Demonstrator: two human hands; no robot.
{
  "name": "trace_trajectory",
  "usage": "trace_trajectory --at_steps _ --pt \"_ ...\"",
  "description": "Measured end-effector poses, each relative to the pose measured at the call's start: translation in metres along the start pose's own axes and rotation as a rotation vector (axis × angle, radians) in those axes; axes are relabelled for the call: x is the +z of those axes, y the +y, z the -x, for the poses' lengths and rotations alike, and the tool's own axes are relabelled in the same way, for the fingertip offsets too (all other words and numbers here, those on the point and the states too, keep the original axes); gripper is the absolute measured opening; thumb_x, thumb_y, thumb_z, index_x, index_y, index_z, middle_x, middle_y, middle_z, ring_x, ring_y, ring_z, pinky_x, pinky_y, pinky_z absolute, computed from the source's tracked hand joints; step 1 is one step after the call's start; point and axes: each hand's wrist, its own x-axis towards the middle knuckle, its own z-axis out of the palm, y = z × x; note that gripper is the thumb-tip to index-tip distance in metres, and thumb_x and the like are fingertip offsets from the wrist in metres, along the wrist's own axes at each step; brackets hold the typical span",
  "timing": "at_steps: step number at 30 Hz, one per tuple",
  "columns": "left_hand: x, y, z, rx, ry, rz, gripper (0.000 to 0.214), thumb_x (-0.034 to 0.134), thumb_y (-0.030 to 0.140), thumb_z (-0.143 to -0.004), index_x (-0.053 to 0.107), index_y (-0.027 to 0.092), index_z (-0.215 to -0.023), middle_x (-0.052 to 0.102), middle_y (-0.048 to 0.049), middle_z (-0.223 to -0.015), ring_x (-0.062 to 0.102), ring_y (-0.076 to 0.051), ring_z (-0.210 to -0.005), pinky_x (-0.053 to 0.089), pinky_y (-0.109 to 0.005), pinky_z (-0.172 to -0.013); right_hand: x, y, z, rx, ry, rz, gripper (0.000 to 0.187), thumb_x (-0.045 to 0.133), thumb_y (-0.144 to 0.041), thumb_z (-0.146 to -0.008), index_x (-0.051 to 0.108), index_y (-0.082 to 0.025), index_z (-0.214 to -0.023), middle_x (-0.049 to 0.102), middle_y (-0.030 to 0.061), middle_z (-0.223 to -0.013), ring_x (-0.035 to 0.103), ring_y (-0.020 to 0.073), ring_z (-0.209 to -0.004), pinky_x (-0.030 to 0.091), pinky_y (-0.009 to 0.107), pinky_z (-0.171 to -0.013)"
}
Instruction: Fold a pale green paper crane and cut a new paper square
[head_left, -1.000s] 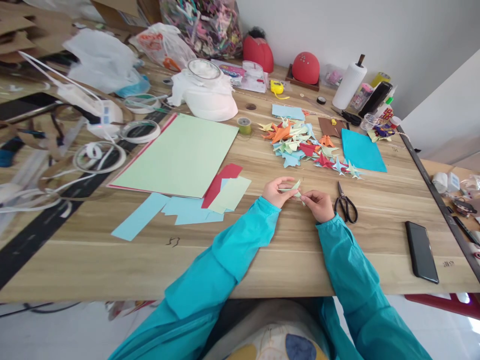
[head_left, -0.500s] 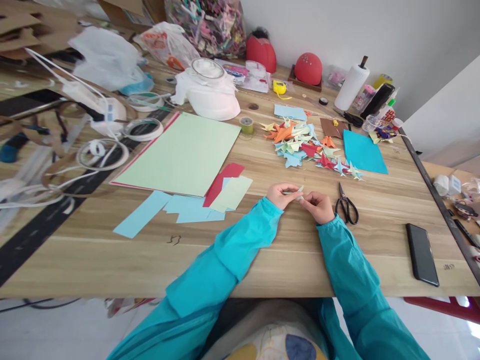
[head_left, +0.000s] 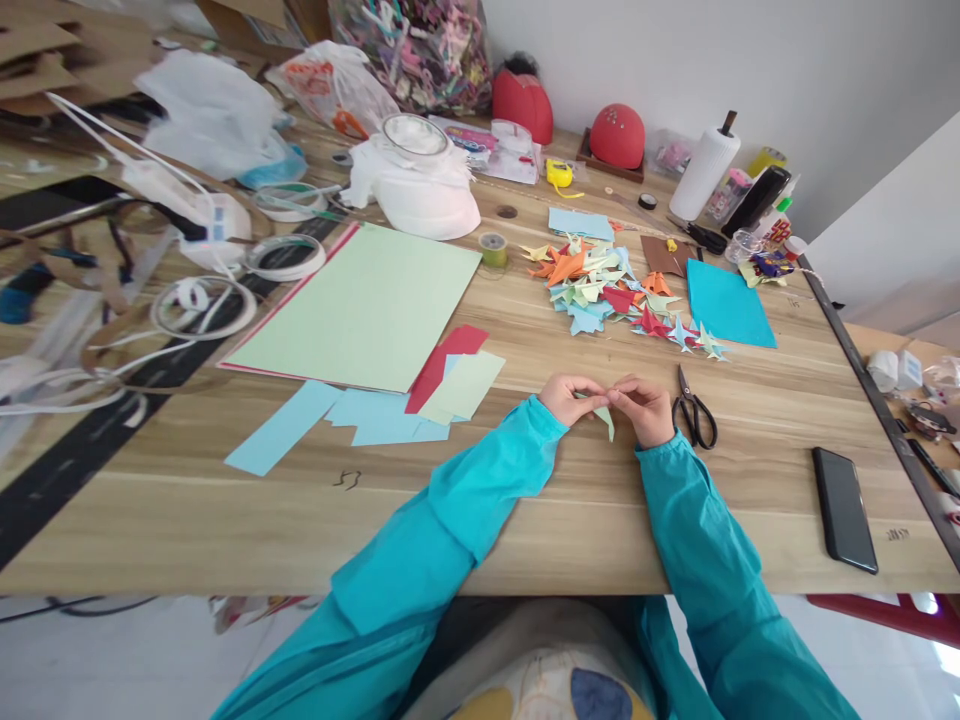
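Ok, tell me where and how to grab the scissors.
Take the scissors by the black looped handles, probably best from the near right side: the loops lie at the near end, the pointed blades aim away, and the right hand sits close on their left.

The single view looks forward and down from the head, past the wearer's body point(head_left: 555, 675) and across the surface point(head_left: 255, 540). Sleeves point(head_left: 450, 520) enter close at the bottom edge; the wall point(head_left: 675, 60) rises beyond the surface.
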Motion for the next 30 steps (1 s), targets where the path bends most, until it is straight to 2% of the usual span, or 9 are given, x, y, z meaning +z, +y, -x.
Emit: trace_trajectory --at_steps 5,16,19,23,30 --pt "-0.0001 0.0028 0.0008 -0.008 -0.036 -0.027 0.028 0.074 0.037 -0.056 0.069 0.012 -0.069 0.067 -0.0028 -0.062 0.057 -0.011 -0.050 0.051 -0.022 -0.047 -0.0001 0.0022 -0.0002 0.023 0.009 -0.039 0.008 0.072 -0.022 -0.065 0.066 -0.021 -0.061 0.059 -0.0006 -0.062 0.052 0.0115 -0.060 0.041 0.027 -0.057" --pt "0.0019 0.0062 0.0027 -0.011 0.034 -0.082 0.031 0.074 0.037 -0.055 0.068 0.011 -0.069 0.066 -0.0036 -0.062 0.057 -0.011 -0.047 0.051 -0.025 -0.049 -0.0009 0.0000 0.0000 0.053 0.002 -0.035 0.007 0.071 -0.026 -0.066 0.067 -0.020 -0.063 0.059 -0.0001 -0.063 0.052 0.0118 -0.060 0.041 0.026 -0.055" --pt "0.0019 0.0070 0.0021 0.005 0.052 -0.029 0.043 0.079 0.036 -0.047 0.066 0.010 -0.079 0.068 -0.0065 -0.072 0.062 -0.014 -0.057 0.054 -0.028 -0.056 -0.0021 0.0018 -0.0006 0.028 0.020 -0.054 0.007 0.071 -0.025 -0.066 0.067 -0.020 -0.063 0.060 -0.0003 -0.064 0.054 0.0122 -0.061 0.043 0.027 -0.058" --pt "0.0008 0.0067 0.0003 0.094 0.054 0.064 0.061 0.084 0.028 -0.035 0.063 0.011 -0.090 0.069 -0.0089 -0.084 0.065 -0.020 -0.079 0.054 -0.030 -0.067 -0.0021 0.0039 -0.0012 -0.008 0.062 -0.116 0.006 0.072 -0.024 -0.066 0.067 -0.021 -0.063 0.061 -0.0009 -0.064 0.055 0.0120 -0.060 0.045 0.028 -0.059" --pt "0.0025 0.0046 -0.0004 0.036 0.133 0.105 0.044 0.082 0.036 -0.038 0.063 0.011 -0.068 0.067 -0.0031 -0.061 0.062 -0.016 -0.059 0.052 -0.030 -0.061 -0.0010 0.0053 0.0001 0.056 0.116 -0.100 0.013 0.074 -0.031 -0.062 0.065 -0.021 -0.062 0.061 -0.0001 -0.066 0.056 0.0137 -0.061 0.047 0.030 -0.058"
